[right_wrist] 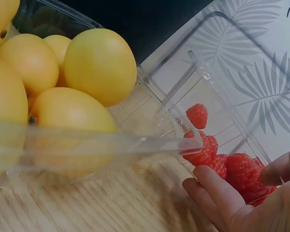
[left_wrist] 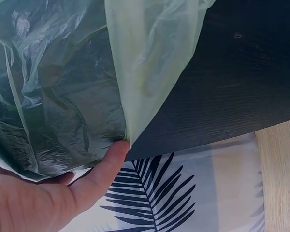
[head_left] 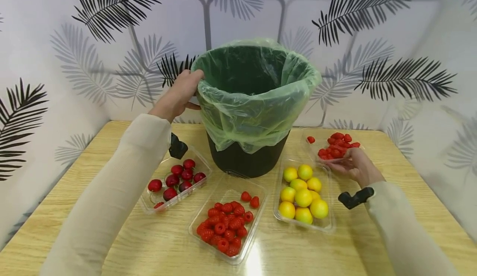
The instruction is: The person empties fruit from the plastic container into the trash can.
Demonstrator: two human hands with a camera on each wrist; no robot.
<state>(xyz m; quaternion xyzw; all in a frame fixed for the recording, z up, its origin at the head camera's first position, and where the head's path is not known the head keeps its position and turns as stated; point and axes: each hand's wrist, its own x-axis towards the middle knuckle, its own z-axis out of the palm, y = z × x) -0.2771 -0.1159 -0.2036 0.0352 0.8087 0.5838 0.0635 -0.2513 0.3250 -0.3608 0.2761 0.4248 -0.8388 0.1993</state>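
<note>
My left hand [head_left: 181,92] grips the left rim of a black trash can [head_left: 246,158] lined with a pale green trash bag [head_left: 257,116]. In the left wrist view, the thumb [left_wrist: 104,169] presses at the bag's folded-over edge; the other fingers are mostly hidden. At the back right, my right hand [head_left: 355,166] holds the near edge of a clear plastic tray [right_wrist: 222,92] of raspberries [head_left: 337,145]. The right wrist view shows its thumb at the inner side and its fingers along the outside. One raspberry [right_wrist: 197,116] lies apart from the pile.
On the wooden table [head_left: 149,251] stand more clear trays: dark red plum-like fruits [head_left: 177,178] at left, raspberries [head_left: 225,226] in the middle, round yellow fruits [head_left: 303,197] right of centre. A leaf-patterned wall [head_left: 149,27] rises behind the can.
</note>
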